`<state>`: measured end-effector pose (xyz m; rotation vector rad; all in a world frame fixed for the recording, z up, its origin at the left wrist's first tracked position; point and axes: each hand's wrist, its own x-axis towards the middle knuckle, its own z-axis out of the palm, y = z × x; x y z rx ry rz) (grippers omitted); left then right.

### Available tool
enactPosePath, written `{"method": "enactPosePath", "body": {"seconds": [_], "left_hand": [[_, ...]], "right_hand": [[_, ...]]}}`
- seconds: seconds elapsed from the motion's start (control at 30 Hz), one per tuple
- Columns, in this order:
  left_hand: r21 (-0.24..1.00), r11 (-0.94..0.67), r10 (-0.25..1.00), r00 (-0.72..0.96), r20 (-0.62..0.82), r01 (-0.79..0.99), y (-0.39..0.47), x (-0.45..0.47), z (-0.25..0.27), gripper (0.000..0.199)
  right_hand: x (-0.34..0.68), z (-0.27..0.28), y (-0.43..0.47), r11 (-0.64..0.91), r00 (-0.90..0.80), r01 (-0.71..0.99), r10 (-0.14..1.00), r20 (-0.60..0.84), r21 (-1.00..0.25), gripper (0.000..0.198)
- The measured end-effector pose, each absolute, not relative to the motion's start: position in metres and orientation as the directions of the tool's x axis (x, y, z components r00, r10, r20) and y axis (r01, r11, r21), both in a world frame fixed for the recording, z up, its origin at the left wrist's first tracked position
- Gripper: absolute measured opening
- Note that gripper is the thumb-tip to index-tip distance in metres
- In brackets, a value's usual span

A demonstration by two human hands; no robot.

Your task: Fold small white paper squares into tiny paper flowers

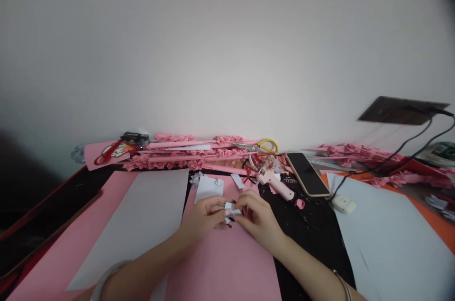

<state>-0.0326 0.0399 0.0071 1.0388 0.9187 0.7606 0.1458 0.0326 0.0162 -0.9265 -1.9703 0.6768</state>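
A small folded piece of white paper [232,208] is held between both hands, above a pink sheet [227,263]. My left hand [206,215] pinches its left side, thumb and fingers closed on it. From the right, my right hand [258,215] grips the opposite edge with fingertips and thumb. The fingers hide part of the paper, so its exact folded shape is unclear. Just beyond the hands lie a stack of small white paper [208,188], a loose white strip [237,180] and some small folded white pieces [196,178].
A pink glue gun [275,182], a phone [308,175] and a white charger [343,204] with black cables lie to the right. Yellow-handled scissors [261,146] rest among pink paper flower stems [199,154] by the wall. Large white sheets [142,225] flank the work area.
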Motion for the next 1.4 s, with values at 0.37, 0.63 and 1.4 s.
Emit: {"method": "enactPosePath", "body": {"seconds": [0.37,0.63,1.4], "left_hand": [[0.947,0.314,0.858,0.448,-0.251,-0.072,0.041,-0.032,0.007,0.046],[0.939,0.33,0.853,0.458,-0.252,-0.098,0.04,-0.031,0.009,0.044],[0.94,0.332,0.851,0.454,-0.265,-0.073,0.041,-0.029,0.012,0.038]], "right_hand": [[0.146,0.013,0.035,0.583,-0.394,0.36,0.802,0.448,-0.728,0.016],[0.147,0.012,0.037,0.524,-0.344,0.356,0.843,0.413,-0.774,0.012],[0.143,0.004,0.039,0.266,-0.232,0.245,0.95,0.21,-0.932,0.017]]}}
